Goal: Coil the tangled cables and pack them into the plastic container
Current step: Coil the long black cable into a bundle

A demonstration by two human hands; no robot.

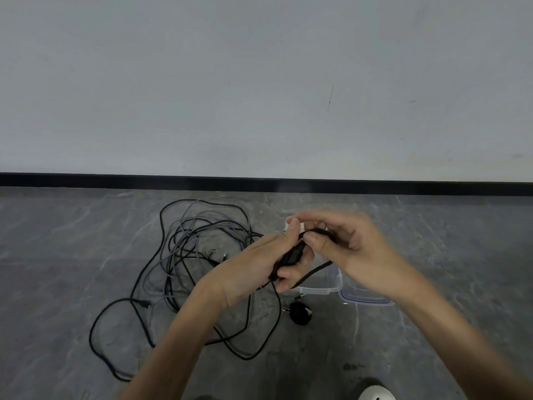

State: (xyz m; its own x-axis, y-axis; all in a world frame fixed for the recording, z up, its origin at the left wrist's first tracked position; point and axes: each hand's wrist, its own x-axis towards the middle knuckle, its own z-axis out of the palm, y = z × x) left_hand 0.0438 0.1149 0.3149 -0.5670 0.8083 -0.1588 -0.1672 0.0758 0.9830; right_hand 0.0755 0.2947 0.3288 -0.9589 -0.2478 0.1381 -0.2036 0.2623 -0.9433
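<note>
My left hand (pixel 256 267) grips a small bundle of black cable (pixel 291 256), fingers curled round it. My right hand (pixel 346 246) pinches a loop of the same black cable just above the bundle, and a strand hangs down from it. Both hands hover over the clear plastic container (pixel 331 284), most of which they hide. A tangle of black and grey cables (pixel 190 255) sprawls over the grey floor to the left, with long black loops reaching toward me.
The container's clear lid (pixel 366 297) with a blue seal lies right of the container. A black round plug (pixel 300 313) sits in front of it. A white wall with a black skirting (pixel 259 184) runs behind. A white shoe tip (pixel 375 392) shows bottom right.
</note>
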